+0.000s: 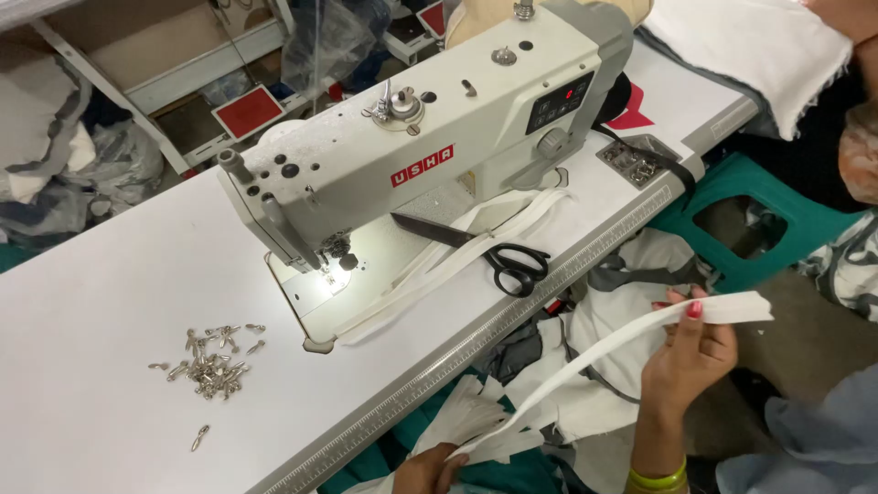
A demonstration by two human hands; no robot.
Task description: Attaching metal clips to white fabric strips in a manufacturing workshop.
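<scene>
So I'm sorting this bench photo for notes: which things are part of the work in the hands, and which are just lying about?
In hand:
- white fabric strip, stretched between both hands
- right hand, pinching its upper end
- left hand, holding its lower end

Lying about:
- black scissors on the sewing machine bed
- small metal zipper pulls on the white table
- green stool

A long, narrow strip of white fabric (604, 352) stretches taut on a slant below the front edge of the desk. Its upper end, cut square, is pinched by the right hand (688, 352), and its lower end is gathered in the left hand (430, 471), where loose white folds bunch together.
</scene>
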